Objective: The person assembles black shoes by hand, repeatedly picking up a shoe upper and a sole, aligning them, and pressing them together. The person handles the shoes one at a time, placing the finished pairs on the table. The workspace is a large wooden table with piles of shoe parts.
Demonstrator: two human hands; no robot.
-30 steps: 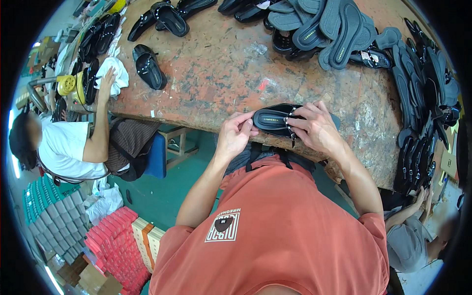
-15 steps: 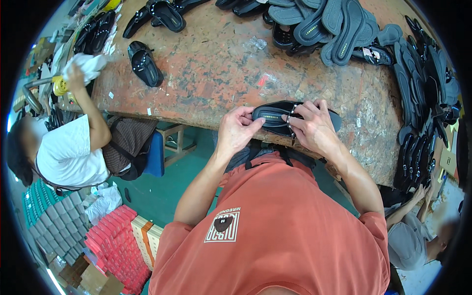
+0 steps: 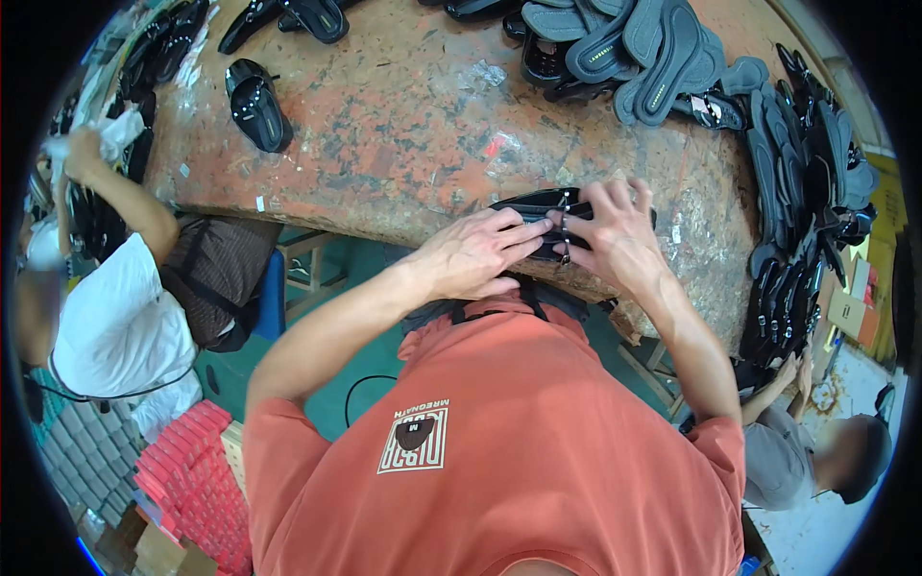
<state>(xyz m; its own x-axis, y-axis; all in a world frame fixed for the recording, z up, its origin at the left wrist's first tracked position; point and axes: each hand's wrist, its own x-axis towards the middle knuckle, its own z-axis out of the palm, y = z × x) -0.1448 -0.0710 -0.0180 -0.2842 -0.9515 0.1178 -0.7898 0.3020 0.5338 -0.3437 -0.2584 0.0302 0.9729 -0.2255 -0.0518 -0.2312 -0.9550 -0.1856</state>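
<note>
A black studded sandal (image 3: 540,200) lies sideways at the near edge of the workbench, its grey insole mostly covered by my hands. Across the insole my left hand (image 3: 473,252) rests with fingers stretched out flat and thumb apart, the fingertips reaching toward the strap. My right hand (image 3: 618,235) grips the sandal at its studded straps, with some fingers curled over the far side. A small buckle hangs below the strap near the right fingertips. What the right fingers do beneath the strap is hidden.
The worn workbench (image 3: 375,163) carries a single black shoe (image 3: 257,108) at left. Grey insoles (image 3: 663,72) heap at the back right, beside stacked black sandals (image 3: 780,307). One person (image 3: 125,317) sits at left holding a white cloth; another (image 3: 788,451) is at right.
My left hand has gone from pinching the insole's end to lying flat farther over the sandal. My right hand stays at the straps. The view has shifted slightly.
</note>
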